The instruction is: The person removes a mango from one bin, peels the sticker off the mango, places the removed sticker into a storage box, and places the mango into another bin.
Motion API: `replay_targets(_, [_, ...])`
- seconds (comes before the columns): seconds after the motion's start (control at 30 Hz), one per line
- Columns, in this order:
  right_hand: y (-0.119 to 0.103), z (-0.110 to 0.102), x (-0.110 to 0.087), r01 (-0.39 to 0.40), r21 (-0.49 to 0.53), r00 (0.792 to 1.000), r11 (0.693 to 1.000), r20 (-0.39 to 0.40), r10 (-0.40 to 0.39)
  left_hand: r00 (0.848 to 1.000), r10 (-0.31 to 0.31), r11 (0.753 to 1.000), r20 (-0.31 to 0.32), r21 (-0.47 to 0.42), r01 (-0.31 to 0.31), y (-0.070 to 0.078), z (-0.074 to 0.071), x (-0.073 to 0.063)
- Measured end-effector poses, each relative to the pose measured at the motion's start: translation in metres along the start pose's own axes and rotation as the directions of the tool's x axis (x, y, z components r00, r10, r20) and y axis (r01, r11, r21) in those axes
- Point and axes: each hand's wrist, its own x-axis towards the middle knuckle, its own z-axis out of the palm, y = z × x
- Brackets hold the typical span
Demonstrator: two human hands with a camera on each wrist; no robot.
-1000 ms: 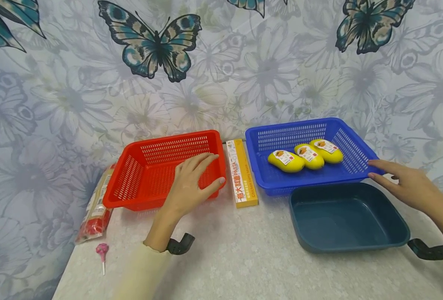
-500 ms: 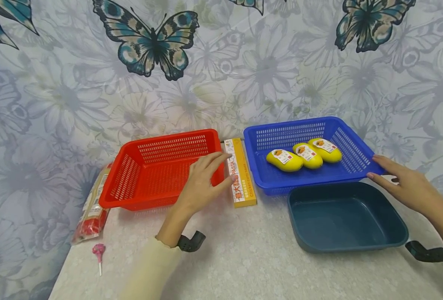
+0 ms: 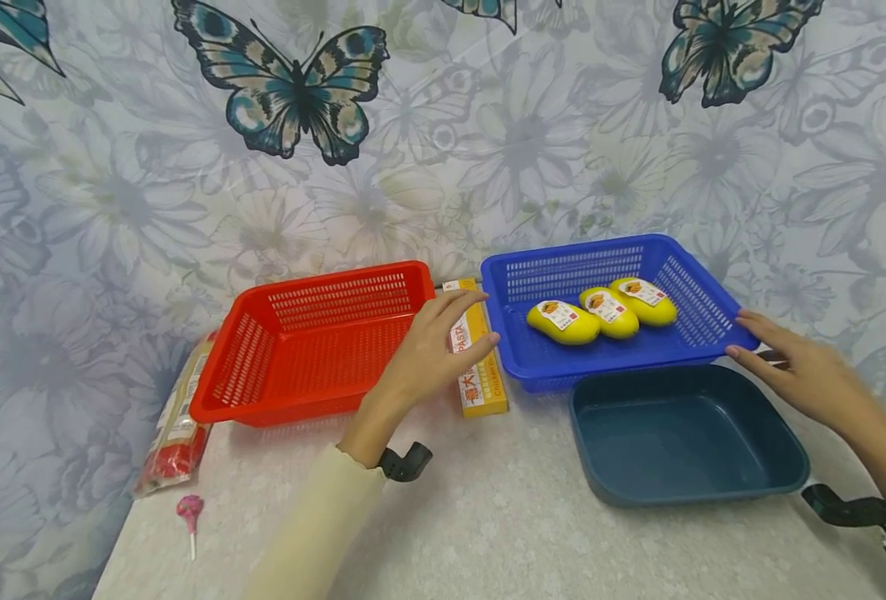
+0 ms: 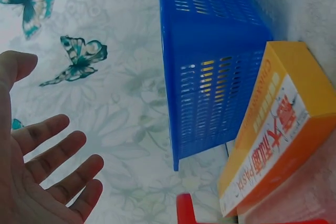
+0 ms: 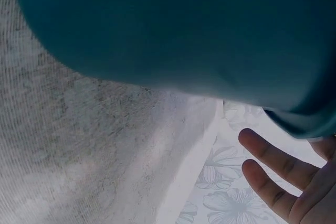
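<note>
Left hand [image 3: 433,346], fingers loosely spread, hovers above the pasta box [image 3: 480,385] near the back edge of the worktop [image 3: 503,517]; right hand [image 3: 813,371], fingers relaxed, touches the blue basket [image 3: 543,381] at its near-right corner

Head: from above and well back, we look forward and down at the left hand [image 3: 431,346] and right hand [image 3: 818,379].
Left wrist: sideways and near, we face the yellow-and-white cardboard box [image 4: 275,129], blue perforated plastic basket [image 4: 215,48] and pale floral backdrop [image 4: 121,108].
Right wrist: tilted and nearest, we face the dark teal rounded plastic tub [image 5: 173,30].
Shared with head: left wrist gives us the box and basket; right wrist, the tub.
</note>
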Motion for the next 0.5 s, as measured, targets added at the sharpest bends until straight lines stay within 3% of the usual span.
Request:
replay_targets(0.23, [-0.003,-0.001,0.002,0.039,0.033,0.999,0.999,-0.013,-0.039,0.999,-0.001,1.000,0.036,-0.016,0.002,0.006,0.008,0.021])
replay_targets(0.5, [-0.001,-0.002,0.000,0.008,0.027,1.000,1.000,0.014,-0.008,0.996,0.006,0.999,0.093,-0.040,-0.002,0.019,0.018,0.053])
